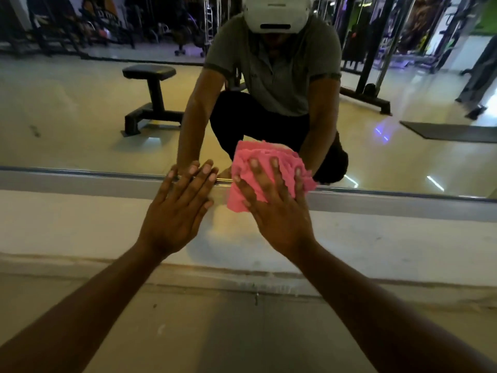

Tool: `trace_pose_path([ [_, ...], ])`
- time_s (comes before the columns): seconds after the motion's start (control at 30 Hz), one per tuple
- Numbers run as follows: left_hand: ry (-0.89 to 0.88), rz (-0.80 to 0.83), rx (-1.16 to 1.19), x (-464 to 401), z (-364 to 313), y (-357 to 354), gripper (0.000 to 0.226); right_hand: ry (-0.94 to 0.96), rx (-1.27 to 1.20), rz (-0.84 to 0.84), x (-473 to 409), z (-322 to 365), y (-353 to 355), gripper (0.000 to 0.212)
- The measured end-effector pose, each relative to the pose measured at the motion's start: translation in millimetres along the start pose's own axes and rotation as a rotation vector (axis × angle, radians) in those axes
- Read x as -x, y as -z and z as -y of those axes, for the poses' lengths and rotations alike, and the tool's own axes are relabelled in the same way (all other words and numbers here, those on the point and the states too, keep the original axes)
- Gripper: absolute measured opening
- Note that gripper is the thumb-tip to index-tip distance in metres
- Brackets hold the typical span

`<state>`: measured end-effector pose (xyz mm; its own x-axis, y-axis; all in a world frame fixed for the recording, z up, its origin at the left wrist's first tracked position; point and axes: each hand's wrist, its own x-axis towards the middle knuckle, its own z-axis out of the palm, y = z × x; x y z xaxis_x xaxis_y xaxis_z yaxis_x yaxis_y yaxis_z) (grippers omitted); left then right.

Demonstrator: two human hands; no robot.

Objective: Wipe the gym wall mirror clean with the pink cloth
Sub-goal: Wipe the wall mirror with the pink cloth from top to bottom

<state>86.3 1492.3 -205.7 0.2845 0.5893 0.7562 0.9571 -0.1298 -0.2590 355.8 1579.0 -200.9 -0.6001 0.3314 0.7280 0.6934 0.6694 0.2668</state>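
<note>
The right hand (277, 208) lies flat with its fingers (274, 173) straight and spread apart, pressing the pink cloth (263, 160) against the bottom of the mirror (80, 103). The cloth is a soft, nubbly, bunched fabric; it sticks out above and to both sides of the fingertips, and a corner hangs below the thumb over the grey frame strip (80, 181) along the mirror's lower edge. The left hand (177, 208) is just beside it, also flat, its fingers (200, 175) straight and close together, the tips reaching over the frame strip onto the glass. It holds nothing. Below both palms runs a pale, matt, scuffed ledge (67, 224), then a dull concrete-like floor (215, 332). Beyond the fingertips the smooth glass reflects a crouching person in a grey short-sleeved shirt, a glossy tiled floor, a black padded bench (150, 95) and dark metal gym frames. Blurred lettering shows at upper left, unreadable.
</note>
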Motion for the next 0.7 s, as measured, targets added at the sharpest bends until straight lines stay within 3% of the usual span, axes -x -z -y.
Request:
trace_pose_path([
  [0.1, 0.045, 0.018, 0.038, 6.8, 12.7, 6.4, 0.064, -0.071, -0.012, 0.039, 35.0, -3.5, 8.2, 0.085],
  [0.2, 0.039, 0.066, 0.113, 3.5, 12.8, 7.0, 0.064, -0.243, -0.087, 0.01, -11.3, 31.9, 5.3, 0.081],
  [0.3, 0.026, 0.112, 0.125, 8.3, 32.9, 12.1, 0.064, -0.122, -0.134, 0.044, -39.5, 62.4, -6.0, 0.074],
  [0.4, 0.07, 0.064, 0.093, 14.6, 54.5, 17.9, 0.063, 0.014, -0.042, 0.101, -11.7, 37.6, 3.0, 0.081],
  [0.53, 0.022, 0.058, 0.092, 18.1, 60.2, 8.3, 0.069, -0.137, -0.064, 0.014, -44.2, 75.3, -16.1, 0.07],
  [0.6, -0.02, 0.04, 0.052, 21.5, 71.3, 7.8, 0.07, -0.086, -0.096, 0.001, -45.1, 90.4, -24.6, 0.071],
  [0.7, 0.052, -0.007, 0.021, 31.5, 96.1, 18.8, 0.071, 0.033, -0.041, 0.033, -17.6, 69.5, -10.6, 0.08],
])
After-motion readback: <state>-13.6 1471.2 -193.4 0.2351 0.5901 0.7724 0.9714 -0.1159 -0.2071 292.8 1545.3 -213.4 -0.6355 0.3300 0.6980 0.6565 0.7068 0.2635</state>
